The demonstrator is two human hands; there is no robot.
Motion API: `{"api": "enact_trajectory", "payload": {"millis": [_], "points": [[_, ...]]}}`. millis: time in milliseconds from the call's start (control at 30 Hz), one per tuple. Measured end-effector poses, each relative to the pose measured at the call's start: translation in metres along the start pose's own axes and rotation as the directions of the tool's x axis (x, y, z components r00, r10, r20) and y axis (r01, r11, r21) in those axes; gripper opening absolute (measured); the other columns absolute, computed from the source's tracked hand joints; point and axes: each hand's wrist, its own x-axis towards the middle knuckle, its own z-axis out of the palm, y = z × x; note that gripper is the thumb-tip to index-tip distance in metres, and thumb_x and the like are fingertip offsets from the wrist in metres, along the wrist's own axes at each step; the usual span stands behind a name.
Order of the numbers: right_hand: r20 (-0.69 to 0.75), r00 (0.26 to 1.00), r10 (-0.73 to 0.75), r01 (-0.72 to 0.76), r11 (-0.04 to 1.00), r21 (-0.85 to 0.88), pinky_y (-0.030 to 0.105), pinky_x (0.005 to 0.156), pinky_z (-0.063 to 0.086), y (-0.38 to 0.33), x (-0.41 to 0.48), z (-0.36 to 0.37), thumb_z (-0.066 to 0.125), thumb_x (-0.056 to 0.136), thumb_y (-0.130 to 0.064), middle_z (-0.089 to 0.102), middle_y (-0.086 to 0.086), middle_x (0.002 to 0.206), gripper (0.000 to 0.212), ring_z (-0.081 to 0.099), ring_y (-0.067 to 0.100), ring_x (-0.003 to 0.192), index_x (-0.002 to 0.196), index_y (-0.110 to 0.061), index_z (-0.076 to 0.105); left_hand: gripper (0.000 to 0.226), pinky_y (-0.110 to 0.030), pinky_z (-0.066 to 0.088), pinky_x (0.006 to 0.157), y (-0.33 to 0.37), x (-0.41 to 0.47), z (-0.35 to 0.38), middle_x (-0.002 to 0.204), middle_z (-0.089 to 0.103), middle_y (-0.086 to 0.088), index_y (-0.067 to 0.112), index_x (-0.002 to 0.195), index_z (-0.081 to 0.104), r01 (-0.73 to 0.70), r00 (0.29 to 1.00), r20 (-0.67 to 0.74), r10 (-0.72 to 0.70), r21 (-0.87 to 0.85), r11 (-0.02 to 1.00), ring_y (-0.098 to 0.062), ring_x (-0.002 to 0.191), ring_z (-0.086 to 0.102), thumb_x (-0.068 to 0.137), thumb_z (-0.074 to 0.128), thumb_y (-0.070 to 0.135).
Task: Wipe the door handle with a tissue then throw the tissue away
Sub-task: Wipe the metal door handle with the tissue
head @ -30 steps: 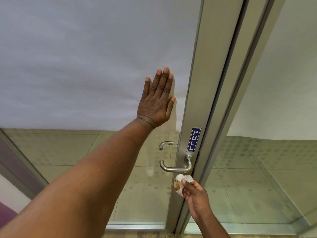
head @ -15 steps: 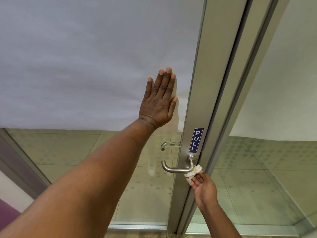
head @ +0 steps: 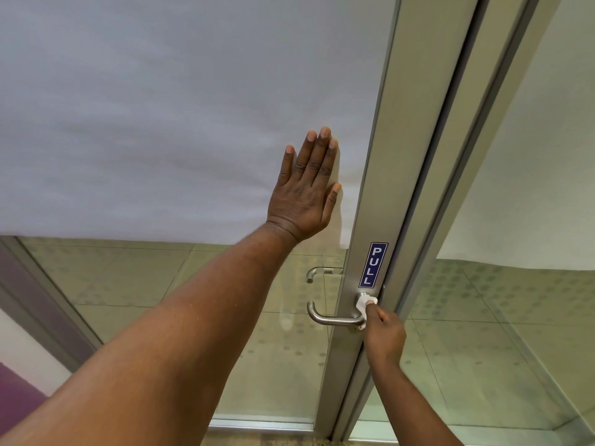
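A glass door (head: 161, 123) fills the view, its upper part covered by a matte white frosted film with a faint cloth-like grain, its lower part clear glass through which a pale tiled floor (head: 273, 365) shows, dotted with rows of small grey spots. At the far left edge a grey slanting frame (head: 48, 300) borders a white and purple wall surface. The left hand (head: 306, 194) lies flat against the frosted film, fingers straight and close together, the thumb out toward the metal stile, holding nothing. Below it, behind the glass, the curved end of a second metal lever (head: 317, 272) is visible. To the right runs the brushed aluminium door stile (head: 386, 156), smooth and satin grey, bearing a narrow blue sticker (head: 373, 264) with white letters reading PULL set vertically. Just under the sticker sits the door handle (head: 331, 318), a round steel tube of brushed finish that bends in a U shape, its free end curling up at the left and its root meeting the stile at the right. The tissue (head: 363, 305) is white, soft and crumpled into a small wad; it is pressed against the root of the handle where it joins the stile, reaching from the top of the mount down to the horizontal bar. The right hand (head: 384, 336) comes up from below, its fingers bunched and pinching the tissue, a fingertip (head: 371, 303) pushing it onto the metal. Further right a dark seam separates the stile from the fixed frame (head: 467, 188), and beyond it another glass panel (head: 531, 156) repeats the white film above and clear glass below.
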Motion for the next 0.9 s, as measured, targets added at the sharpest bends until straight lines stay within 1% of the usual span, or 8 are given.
{"api": "enact_trajectory", "payload": {"millis": [133,233,367,500,567,633,733,900], "points": [[0.007,0.997,-0.082,0.082,0.985,-0.15,0.027,0.064,0.041,-0.001,0.0,0.0,0.074,0.087,-0.021,0.066,0.005,0.085,0.009,0.064,0.018,0.073,0.08,-0.02,0.079,0.07,-0.046,-0.008,0.128,0.001,0.0,0.0,0.169,0.01,-0.016,0.005,0.163,0.011,0.001,1.0,0.003,-0.001,0.002,1.0,-0.022,0.157,-0.008,0.105,0.033,0.038],[-0.039,0.998,0.052,-0.057,0.99,-0.126,0.024,0.057,0.043,-0.003,0.004,0.004,0.081,0.081,-0.026,0.074,-0.002,0.075,0.005,0.068,0.015,0.067,0.079,-0.022,0.08,0.07,-0.046,-0.008,0.128,0.0,0.0,0.0,0.169,0.011,-0.017,0.005,0.163,0.012,0.001,1.0,0.006,-0.001,0.0,1.0,-0.024,0.158,-0.005,0.105,0.035,0.038],[-0.053,0.952,0.3,-0.296,0.952,0.08,0.031,0.059,0.057,-0.004,0.013,0.008,0.089,0.071,-0.027,0.074,-0.003,0.061,0.013,0.071,0.021,0.062,0.073,-0.02,0.079,0.07,-0.046,-0.008,0.128,0.001,0.001,0.0,0.169,0.013,-0.017,0.005,0.162,0.013,-0.007,1.0,0.009,0.007,-0.007,1.0,-0.033,0.158,0.007,0.105,0.035,0.037],[0.057,0.853,0.519,-0.491,0.761,0.424,0.031,0.052,0.059,-0.011,0.015,0.008,0.086,0.07,0.0,0.076,0.012,0.065,0.015,0.073,0.022,0.054,0.079,0.001,0.074,0.07,-0.045,-0.009,0.128,0.001,0.001,0.0,0.169,0.013,-0.017,0.005,0.162,0.012,-0.001,1.0,-0.003,0.001,-0.012,1.0,-0.027,0.16,-0.001,0.105,0.034,0.037],[0.178,0.785,0.594,-0.566,0.57,0.596,0.043,0.068,0.064,-0.015,0.013,0.007,0.08,0.073,0.008,0.077,0.02,0.081,0.022,0.076,0.027,0.068,0.094,0.008,0.072,0.07,-0.046,-0.008,0.128,0.001,0.0,0.0,0.169,0.012,-0.017,0.005,0.162,0.011,-0.001,1.0,-0.006,0.001,-0.012,1.0,-0.022,0.157,-0.005,0.105,0.034,0.037],[0.277,0.729,0.625,-0.643,0.489,0.589,0.046,0.085,0.061,-0.016,0.014,0.003,0.076,0.082,0.001,0.076,0.02,0.094,0.024,0.074,0.029,0.085,0.105,0.006,0.071,0.07,-0.046,-0.008,0.128,0.001,0.0,0.0,0.169,0.012,-0.017,0.005,0.162,0.011,-0.003,1.0,-0.005,0.003,-0.012,1.0,-0.024,0.158,-0.004,0.105,0.035,0.037],[0.441,0.674,0.593,-0.734,0.472,0.488,0.037,0.079,0.054,-0.012,0.01,-0.004,0.068,0.093,-0.017,0.079,0.014,0.086,0.017,0.069,0.021,0.083,0.104,-0.005,0.071,0.071,-0.046,-0.007,0.129,0.001,0.0,0.002,0.17,0.012,-0.017,0.005,0.163,0.008,-0.009,1.0,-0.006,0.009,-0.013,1.0,-0.029,0.16,0.0,0.105,0.034,0.037],[0.501,0.653,0.567,-0.746,0.371,0.552,0.04,0.087,0.056,0.0,-0.003,-0.006,0.067,0.093,-0.021,0.079,0.013,0.096,0.02,0.071,0.024,0.091,0.105,-0.007,0.072,0.073,-0.047,-0.007,0.129,0.0,0.0,0.003,0.17,0.009,-0.016,0.005,0.163,0.003,-0.002,1.0,-0.005,0.002,-0.01,1.0,-0.022,0.157,-0.013,0.105,0.033,0.038]]}}
